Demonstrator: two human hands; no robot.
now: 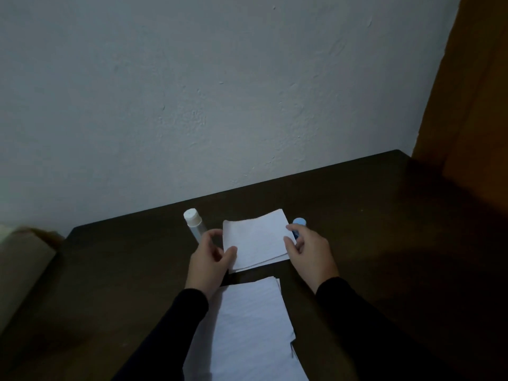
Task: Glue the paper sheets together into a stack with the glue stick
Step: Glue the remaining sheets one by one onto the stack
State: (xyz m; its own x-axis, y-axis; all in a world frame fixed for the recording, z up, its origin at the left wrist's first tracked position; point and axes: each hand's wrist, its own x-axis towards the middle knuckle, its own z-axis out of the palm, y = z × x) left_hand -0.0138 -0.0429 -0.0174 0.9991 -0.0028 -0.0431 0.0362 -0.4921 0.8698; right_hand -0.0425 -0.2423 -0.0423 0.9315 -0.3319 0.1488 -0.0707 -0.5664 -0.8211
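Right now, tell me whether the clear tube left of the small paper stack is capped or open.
Capped. The clear tube stands upright on the table with its white cap seated on top.

A small stack of paper sheets [255, 239] lay on the table [371, 229], toward its far edge by the wall [220, 92]. A capped bottle [194, 225] lay just left of it; the glue stick [298, 225] sat at its right edge. The left hand [211, 259] held the stack's left side, the right hand [309, 250] its right. A larger pile of sheets [253, 331] lay nearer, between the forearms.
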